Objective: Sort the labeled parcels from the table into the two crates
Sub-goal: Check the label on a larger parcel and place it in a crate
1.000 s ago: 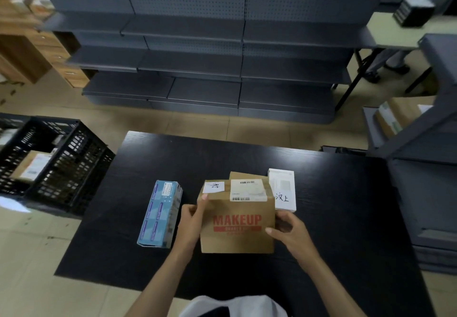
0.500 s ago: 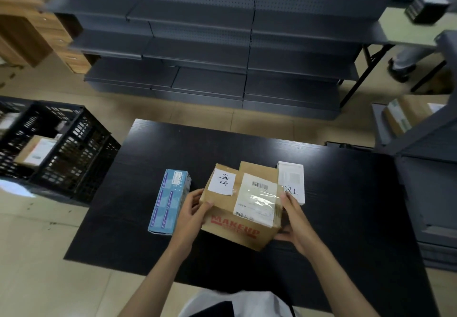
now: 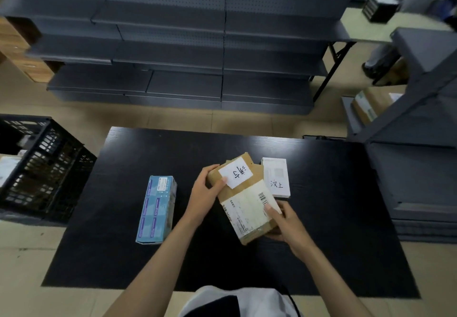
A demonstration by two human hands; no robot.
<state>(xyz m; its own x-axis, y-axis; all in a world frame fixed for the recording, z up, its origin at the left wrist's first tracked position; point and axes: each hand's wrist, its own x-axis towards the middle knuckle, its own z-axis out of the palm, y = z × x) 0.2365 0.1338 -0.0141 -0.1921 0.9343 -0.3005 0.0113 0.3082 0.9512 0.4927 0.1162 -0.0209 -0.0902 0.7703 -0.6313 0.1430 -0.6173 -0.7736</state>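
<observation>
I hold a brown cardboard parcel [image 3: 244, 200] above the black table [image 3: 118, 230], tilted so its top faces me. A white handwritten label and a long shipping label with a barcode cover that face. My left hand [image 3: 205, 193] grips its upper left edge, thumb on the handwritten label. My right hand [image 3: 284, 225] grips the lower right corner, thumb on the shipping label. A blue box [image 3: 157, 212] lies on the table to the left. A white box [image 3: 276, 177] with a handwritten label lies just right of the held parcel.
A black lattice crate [image 3: 42, 168] stands on the floor left of the table, with a parcel inside. Dark grey shelving [image 3: 173, 44] runs behind the table. A grey rack [image 3: 415, 143] holding a cardboard box stands at the right. A person stands at the far top right.
The parcel has been tipped and turned in both hands: its front with the red print no longer shows, and the labelled top now faces me. The camera view has shifted slightly.
</observation>
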